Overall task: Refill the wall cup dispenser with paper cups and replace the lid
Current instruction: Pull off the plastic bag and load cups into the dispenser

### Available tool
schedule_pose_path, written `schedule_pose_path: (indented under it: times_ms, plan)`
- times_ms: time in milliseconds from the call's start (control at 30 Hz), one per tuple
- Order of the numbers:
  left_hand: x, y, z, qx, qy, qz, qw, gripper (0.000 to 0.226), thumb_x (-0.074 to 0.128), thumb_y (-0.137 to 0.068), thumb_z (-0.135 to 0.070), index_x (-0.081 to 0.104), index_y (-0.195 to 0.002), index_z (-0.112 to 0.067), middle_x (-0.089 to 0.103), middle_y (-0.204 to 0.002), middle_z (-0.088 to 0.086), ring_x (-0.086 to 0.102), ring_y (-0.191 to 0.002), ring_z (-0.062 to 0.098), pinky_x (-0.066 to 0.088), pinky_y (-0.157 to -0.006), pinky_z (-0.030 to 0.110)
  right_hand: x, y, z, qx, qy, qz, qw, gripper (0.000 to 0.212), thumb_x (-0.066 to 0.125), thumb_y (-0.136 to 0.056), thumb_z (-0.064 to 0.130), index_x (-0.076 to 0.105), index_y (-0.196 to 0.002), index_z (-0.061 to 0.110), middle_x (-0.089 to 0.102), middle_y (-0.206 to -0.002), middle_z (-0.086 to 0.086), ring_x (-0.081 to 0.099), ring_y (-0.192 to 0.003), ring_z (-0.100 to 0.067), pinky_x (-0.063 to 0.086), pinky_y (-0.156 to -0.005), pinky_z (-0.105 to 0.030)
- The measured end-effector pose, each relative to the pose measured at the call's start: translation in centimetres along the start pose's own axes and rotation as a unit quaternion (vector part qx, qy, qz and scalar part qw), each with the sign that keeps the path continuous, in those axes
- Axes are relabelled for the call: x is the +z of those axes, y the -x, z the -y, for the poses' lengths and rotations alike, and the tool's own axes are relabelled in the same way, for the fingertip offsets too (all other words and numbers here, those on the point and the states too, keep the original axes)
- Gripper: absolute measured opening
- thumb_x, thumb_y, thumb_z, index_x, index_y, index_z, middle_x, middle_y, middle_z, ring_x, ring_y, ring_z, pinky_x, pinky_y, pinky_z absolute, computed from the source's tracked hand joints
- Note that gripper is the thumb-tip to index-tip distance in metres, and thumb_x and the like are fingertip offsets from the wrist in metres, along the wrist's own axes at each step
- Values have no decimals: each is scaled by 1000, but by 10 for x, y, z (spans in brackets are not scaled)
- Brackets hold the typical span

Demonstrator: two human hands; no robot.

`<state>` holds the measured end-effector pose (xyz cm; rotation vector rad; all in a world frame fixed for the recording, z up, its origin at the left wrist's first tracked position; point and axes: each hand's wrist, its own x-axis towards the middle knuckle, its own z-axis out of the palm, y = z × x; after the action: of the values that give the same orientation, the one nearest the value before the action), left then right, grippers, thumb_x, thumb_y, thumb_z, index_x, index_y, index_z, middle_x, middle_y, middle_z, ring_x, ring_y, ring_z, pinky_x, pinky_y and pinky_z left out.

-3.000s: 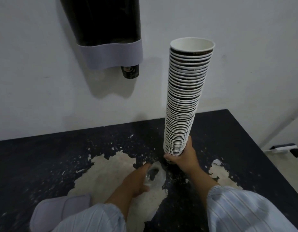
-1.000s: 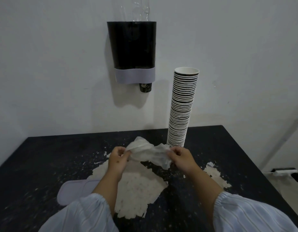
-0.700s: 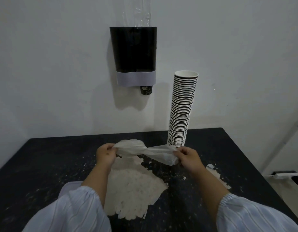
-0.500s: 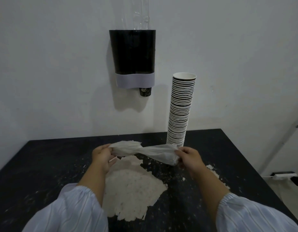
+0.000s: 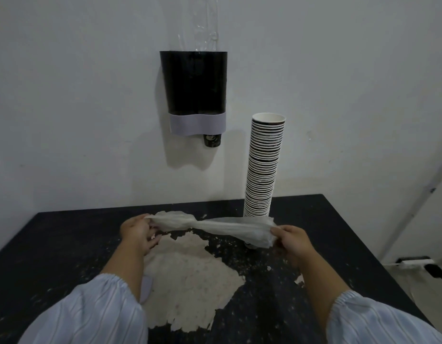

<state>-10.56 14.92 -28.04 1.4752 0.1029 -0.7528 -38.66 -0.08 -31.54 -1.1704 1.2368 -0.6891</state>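
While the tall stack of paper cups (image 5: 263,167) stands upright at the back of the desk (image 5: 339,232), mouths up, close to the white wall (image 5: 78,95), both hands are taken up with a crumpled clear plastic wrapper (image 5: 215,225). Left hand (image 5: 138,233) pinches one end, right hand (image 5: 293,240) is closed around the other, and the wrapper is stretched and twisted between them, just in front of the stack's base. Up on the wall, left of the stack, hangs the cup dispenser (image 5: 193,85): a dark body with a pale grey band at the bottom, one dark cup's base (image 5: 212,140) poking out below, and a clear tube (image 5: 202,21) rising from its top (how full it is cannot be made out through the dark plastic). A pale grey lid (image 5: 146,286) lies on the desk by the left forearm, mostly hidden behind the striped sleeve (image 5: 90,314).

Black desk surface, badly worn: a large pale patch (image 5: 190,281) where the coating has peeled, flakes scattered around it. A power strip (image 5: 413,263) lies on the floor at far right.

Against half a second ago, the hands have drawn further apart and the wrapper is pulled longer and thinner; three seconds back, the right hand was gripping the stack's base, which now stands alone.
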Motion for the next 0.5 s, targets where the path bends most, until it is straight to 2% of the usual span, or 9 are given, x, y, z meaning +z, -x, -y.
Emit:
schedule_pose_path:
  times_ms: [167,300,400,500]
  plan:
    - [-11,-5,-11,-9,13,-35,999,23,48,-93,0,59,-111,-9,59,-123,19,59,-109,31,51,-82,41,-11,-2,0,21,-4,-46,999,13,59,-88,8,67,-92,-2,65,-92,-23,59,-82,-32,53,-81,-47]
    - [-3,-2,-14,-2,11,-10,1000,23,42,-96,0,55,-114,-6,57,-120,20,57,-114,34,50,-86,44,-8,-9,-5,-18,110,-97,989,19,57,-88,11,65,-100,-1,65,-96,-19,60,-84,-31,52,-81,-46]
    - [10,5,-15,15,-29,29,999,18,38,-97,-3,51,-110,-3,56,-112,19,56,-111,36,50,-85,46,-1,-10,-1,-56,217,-90,970,40,61,-83,11,53,-122,9,54,-123,-15,55,-110,-32,49,-96,-45]
    - [21,8,-11,18,-70,59,996,17,40,-96,-6,51,-108,-2,57,-106,19,58,-95,35,51,-80,48,15,-1,6,-126,276,-58,951,55,65,-81,18,45,-132,18,39,-139,-11,41,-127,-32,41,-103,-46]
